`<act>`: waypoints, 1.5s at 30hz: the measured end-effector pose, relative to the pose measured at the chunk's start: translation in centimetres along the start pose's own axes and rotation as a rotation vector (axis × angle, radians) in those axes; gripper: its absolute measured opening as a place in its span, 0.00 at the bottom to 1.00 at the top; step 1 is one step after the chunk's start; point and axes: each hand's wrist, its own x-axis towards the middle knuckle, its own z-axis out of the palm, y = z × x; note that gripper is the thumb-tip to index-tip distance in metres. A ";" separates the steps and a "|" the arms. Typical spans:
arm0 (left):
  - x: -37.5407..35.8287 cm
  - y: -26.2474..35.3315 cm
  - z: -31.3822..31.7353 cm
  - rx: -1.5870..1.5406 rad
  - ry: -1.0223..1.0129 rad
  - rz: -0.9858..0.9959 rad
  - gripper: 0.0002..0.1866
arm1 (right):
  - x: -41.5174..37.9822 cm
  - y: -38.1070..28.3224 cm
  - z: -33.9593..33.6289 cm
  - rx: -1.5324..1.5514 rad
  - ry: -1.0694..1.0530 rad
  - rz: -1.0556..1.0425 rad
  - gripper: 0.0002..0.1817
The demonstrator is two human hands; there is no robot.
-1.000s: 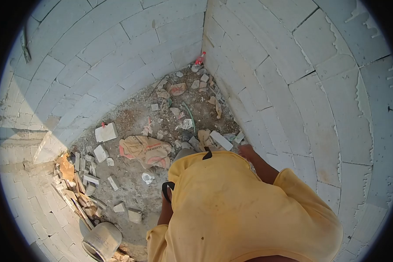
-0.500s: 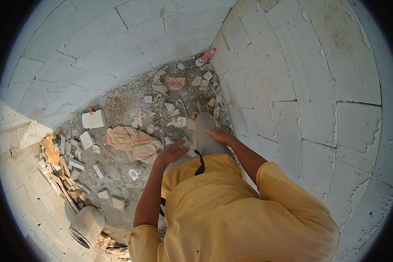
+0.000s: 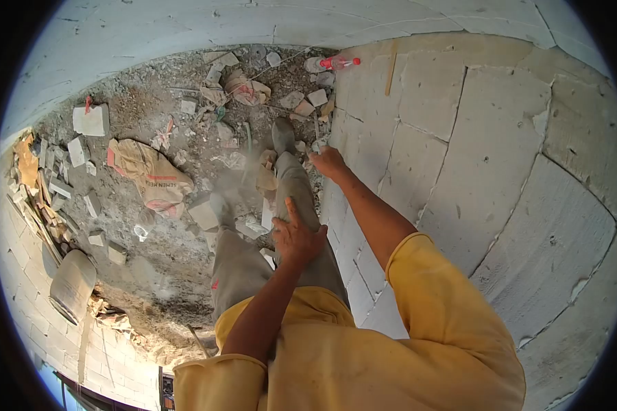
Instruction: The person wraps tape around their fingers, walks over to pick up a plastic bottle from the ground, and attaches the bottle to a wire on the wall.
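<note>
The left hand (image 3: 296, 236) is lying flat on the trouser leg (image 3: 301, 205), fingers spread and gripping nothing. The right hand (image 3: 329, 163) is reaching out at about one o'clock from the left, loosely open, close against the foot of the block wall (image 3: 473, 157); whether it is touching the wall cannot be told. It is holding nothing.

Both legs are standing among rubble on the floor (image 3: 151, 267), with a block piece (image 3: 203, 214) lying just beside the other leg at nine o'clock from the left hand. A crumpled cement sack (image 3: 147, 175) is lying farther out at ten o'clock. A bottle (image 3: 332, 63) with a red cap is lying in the corner at twelve o'clock, against the wall. A bucket (image 3: 72, 286) is lying on its side at eight o'clock, well apart, next to stacked scraps (image 3: 44, 205).
</note>
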 end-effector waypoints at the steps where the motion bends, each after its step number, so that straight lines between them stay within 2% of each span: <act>1: 0.8 0.7 0.0 -0.013 0.099 -0.023 0.71 | 2.7 -0.4 -1.5 -0.008 0.060 -0.010 0.41; 2: 1.2 1.6 -0.4 -0.016 0.143 -0.023 0.67 | 4.9 -0.6 -3.7 -0.233 0.101 -0.250 0.39; 3: 2.3 2.0 -0.4 -0.032 0.136 -0.055 0.67 | 7.7 -1.5 -5.6 -0.095 0.144 -0.085 0.38; 4: 3.6 2.4 -0.5 -0.061 0.168 -0.039 0.66 | 11.6 -1.0 -7.0 -0.140 0.199 -0.074 0.39; 6: 5.4 3.1 -0.4 -0.094 0.189 -0.046 0.65 | 17.5 -0.8 -10.2 -0.243 0.361 -0.091 0.41; 7: 5.9 3.5 -0.4 -0.091 0.200 -0.035 0.64 | 18.9 -1.5 -12.8 -0.261 0.330 -0.136 0.43; 9: 6.5 4.1 -0.2 -0.095 0.200 -0.046 0.63 | 22.6 -2.3 -16.1 -0.368 0.443 -0.184 0.44; 10: 6.7 4.3 -0.1 -0.092 0.208 -0.035 0.64 | 23.1 -3.5 -17.9 -0.384 0.396 -0.168 0.41; 11: 6.9 4.6 -0.2 -0.089 0.219 -0.023 0.64 | 26.0 -2.5 -18.5 -0.480 0.451 -0.218 0.32; 13: 7.2 5.0 -0.7 -0.112 0.198 -0.042 0.64 | 31.5 -0.5 -19.9 -0.614 0.390 -0.210 0.34; 15: 7.6 5.2 -0.8 -0.136 0.180 -0.055 0.64 | 32.1 -1.3 -20.5 -0.743 0.318 -0.158 0.31; 16: 7.8 5.1 -0.7 -0.139 0.180 -0.048 0.64 | 32.9 -1.2 -20.7 -0.750 0.306 -0.167 0.31; 18: 8.1 5.1 -0.5 -0.149 0.178 -0.052 0.64 | 34.2 -1.0 -20.8 -0.960 0.224 -0.244 0.27; 22: 8.4 5.2 -0.4 -0.147 0.216 -0.028 0.63 | 32.4 -2.3 -20.4 -1.056 0.275 -0.254 0.19; 24: 8.6 5.2 0.0 -0.164 0.217 -0.027 0.63 | 31.3 -3.4 -20.1 -1.158 0.150 -0.167 0.15; 27: 8.9 5.3 0.3 -0.167 0.238 -0.004 0.63 | 30.1 -2.7 -19.0 -1.255 0.202 -0.279 0.14; 30: 8.8 5.6 0.7 -0.162 0.236 -0.005 0.63 | 32.9 0.8 -18.2 -1.201 0.219 -0.284 0.14; 33: 8.9 5.9 1.4 -0.157 0.251 0.010 0.62 | 30.1 -1.2 -16.8 -1.149 0.162 -0.239 0.18; 35: 8.2 6.6 1.2 -0.212 0.203 -0.003 0.62 | 28.1 -2.7 -14.8 -1.031 0.092 -0.103 0.22; 39: 7.3 6.9 2.4 -0.175 0.243 0.018 0.61 | 19.7 -6.1 -11.7 -0.634 0.134 0.066 0.31; 43: 5.6 5.7 2.7 -0.238 0.226 0.042 0.62 | 13.5 -2.3 -9.3 -0.279 0.085 0.098 0.40; 45: 4.4 4.9 2.5 -0.250 0.265 0.080 0.61 | 11.6 0.8 -7.3 -0.006 0.129 0.256 0.44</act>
